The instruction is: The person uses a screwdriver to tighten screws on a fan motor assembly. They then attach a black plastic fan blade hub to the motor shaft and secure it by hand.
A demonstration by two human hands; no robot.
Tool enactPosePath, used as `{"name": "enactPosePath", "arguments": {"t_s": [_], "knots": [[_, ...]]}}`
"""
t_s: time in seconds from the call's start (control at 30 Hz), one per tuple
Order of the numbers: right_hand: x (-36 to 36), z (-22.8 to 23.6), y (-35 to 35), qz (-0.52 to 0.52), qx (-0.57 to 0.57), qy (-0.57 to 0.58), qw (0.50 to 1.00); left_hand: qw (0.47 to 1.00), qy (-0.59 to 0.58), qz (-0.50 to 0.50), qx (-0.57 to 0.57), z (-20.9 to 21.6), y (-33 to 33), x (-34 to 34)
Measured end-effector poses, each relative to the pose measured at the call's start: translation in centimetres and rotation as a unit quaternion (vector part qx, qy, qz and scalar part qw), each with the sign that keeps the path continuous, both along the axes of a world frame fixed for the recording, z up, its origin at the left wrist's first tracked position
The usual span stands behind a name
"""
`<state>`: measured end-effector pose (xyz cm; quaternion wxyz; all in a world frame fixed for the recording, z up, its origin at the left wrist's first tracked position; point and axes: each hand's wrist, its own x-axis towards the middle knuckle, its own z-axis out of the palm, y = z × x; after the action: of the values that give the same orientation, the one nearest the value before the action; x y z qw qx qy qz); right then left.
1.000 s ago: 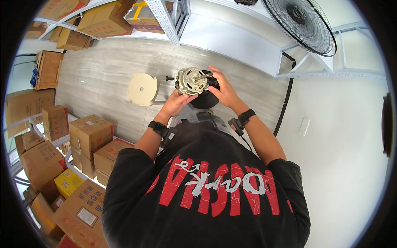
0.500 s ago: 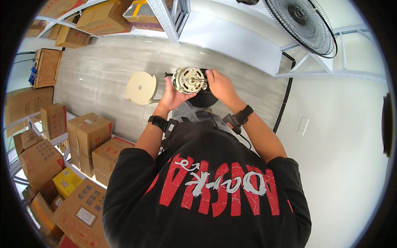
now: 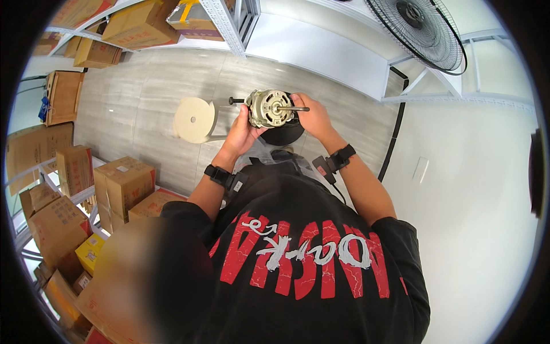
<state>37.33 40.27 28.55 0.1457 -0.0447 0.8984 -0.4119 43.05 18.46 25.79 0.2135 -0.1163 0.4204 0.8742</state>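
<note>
Both of my hands hold a metal fan motor [image 3: 270, 109] in front of me, its slotted round housing facing up toward me. From the housing's centre a thin shaft [image 3: 295, 108] points right, and a black-ended rod [image 3: 236, 101] sticks out on the left. My left hand [image 3: 244, 135] supports the motor from the left and below, thumb against its side. Around the right side curls my right hand [image 3: 311, 116], partly behind the shaft, its fingertips hidden. Below the motor, partly covered by it, is a round black object [image 3: 283, 136].
A round cream stool-like piece [image 3: 193, 120] with a central hole is on the floor to the left. Cardboard boxes [image 3: 123, 186] fill shelves at left. A white shelf [image 3: 321, 54] and a black fan [image 3: 415, 26] stand ahead. A blurred patch hides the lower left.
The motor has shifted slightly right and turned, so its shaft shows more fully and points right. Both hands moved with it. A blurred patch now covers the lower left.
</note>
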Motion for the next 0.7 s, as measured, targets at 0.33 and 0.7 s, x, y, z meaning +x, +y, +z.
{"name": "enactPosePath", "arguments": {"t_s": [0.33,0.7], "knots": [[0.7,-6.4,2.9,-0.039,-0.211,-0.070,0.974,0.979,0.071,-0.100,-0.165,6.1,-0.1,-1.8],[0.8,-6.1,3.5,-0.052,-0.371,-0.176,0.911,0.943,0.011,-0.130,-0.306,8.9,2.1,-2.7]]}}
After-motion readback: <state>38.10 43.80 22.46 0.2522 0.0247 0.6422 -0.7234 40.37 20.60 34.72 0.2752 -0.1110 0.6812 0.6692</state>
